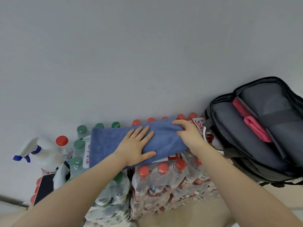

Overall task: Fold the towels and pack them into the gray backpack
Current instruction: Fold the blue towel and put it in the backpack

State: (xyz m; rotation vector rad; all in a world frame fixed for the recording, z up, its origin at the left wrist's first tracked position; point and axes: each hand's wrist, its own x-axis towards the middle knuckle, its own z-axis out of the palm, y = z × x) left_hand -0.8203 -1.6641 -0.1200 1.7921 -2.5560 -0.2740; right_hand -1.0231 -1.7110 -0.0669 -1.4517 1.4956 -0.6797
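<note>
While spread over bottle packs, blue towel pressed under flat left hand, right hand pinching right edge, gray backpack open far right, pink towels inside.

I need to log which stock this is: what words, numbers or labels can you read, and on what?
"30", red on a white label on the red-capped bottle pack beside the gray backpack; the characters around it are unreadable.
Red characters on the white label of the green-capped bottle pack: blurred, partly hidden by the blue towel.
Individual bottle labels: too small.
</note>
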